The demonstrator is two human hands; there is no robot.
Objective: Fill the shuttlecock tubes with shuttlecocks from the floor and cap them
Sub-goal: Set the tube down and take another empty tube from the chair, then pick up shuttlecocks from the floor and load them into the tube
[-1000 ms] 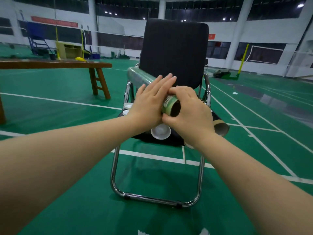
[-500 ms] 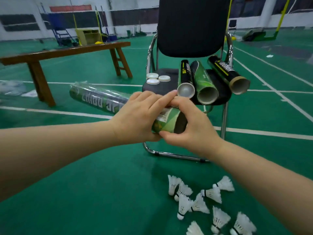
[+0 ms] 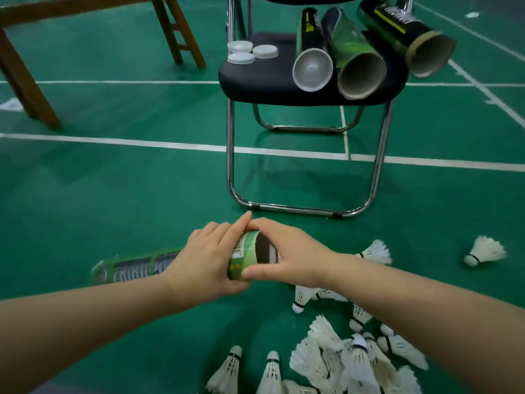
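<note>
One uncapped green tube [image 3: 136, 267] is gripped by left hand [image 3: 204, 263] and right hand [image 3: 295, 260]; many shuttlecocks [image 3: 355, 362] are left on the floor [image 3: 113, 194].

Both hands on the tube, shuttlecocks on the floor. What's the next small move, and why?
I'd probably release the right hand from the rim of the green tube and lower it to the nearest shuttlecock, leaving the left hand to hold the tube. Its mouth is uncapped beside the right hand, and loose shuttlecocks lie just below.
</note>
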